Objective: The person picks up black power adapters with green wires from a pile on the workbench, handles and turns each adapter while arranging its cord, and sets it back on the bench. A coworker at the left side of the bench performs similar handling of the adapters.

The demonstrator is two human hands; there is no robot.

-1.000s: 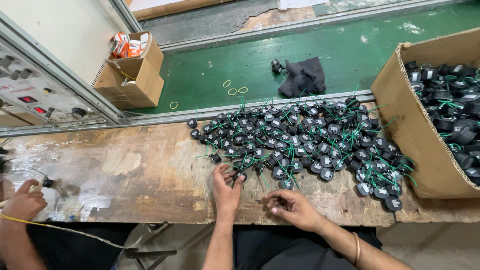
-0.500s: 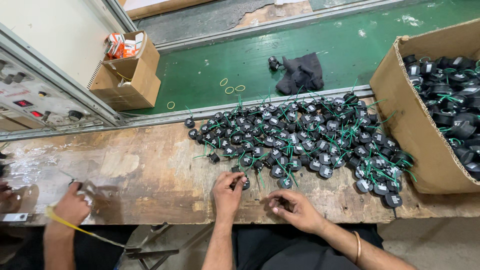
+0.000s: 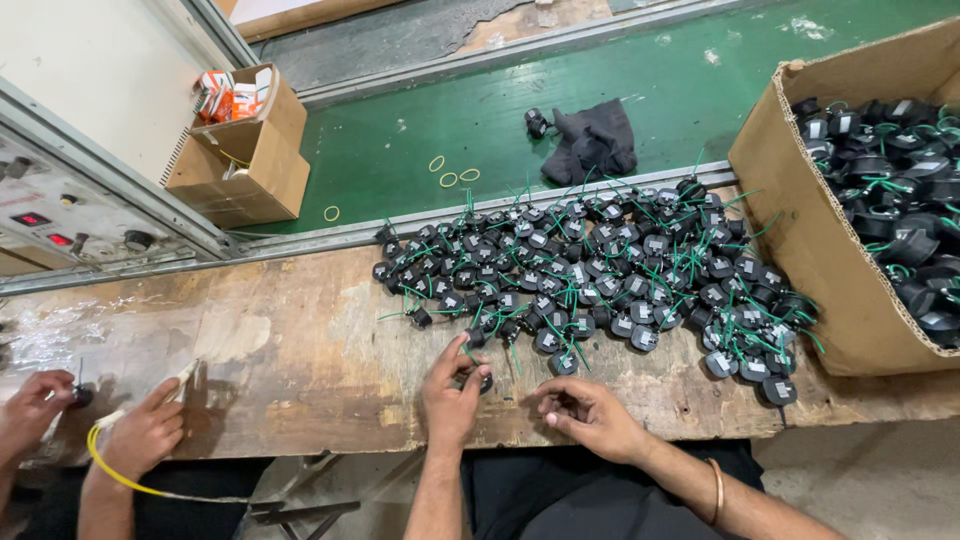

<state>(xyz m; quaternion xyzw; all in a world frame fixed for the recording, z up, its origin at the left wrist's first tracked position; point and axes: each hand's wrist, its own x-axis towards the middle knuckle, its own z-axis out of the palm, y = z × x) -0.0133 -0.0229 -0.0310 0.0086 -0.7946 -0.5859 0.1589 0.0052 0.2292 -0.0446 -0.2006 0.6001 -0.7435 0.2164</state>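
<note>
Since a moment ago the co-worker's hand (image 3: 145,432) has slid right along the wooden bench (image 3: 300,350). Left hand (image 3: 452,385) pinches a small black part (image 3: 484,381) by the pile (image 3: 600,270) — right hand (image 3: 590,412) curls beside it, grip unclear.

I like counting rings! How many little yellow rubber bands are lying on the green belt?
4: three rubber bands close together left of the black cloth, one by the cardboard box. More may hide under things.

cardboard box (image 3: 790,215) cut off right, co-worker's forearms (image 3: 100,505) cropped
</note>
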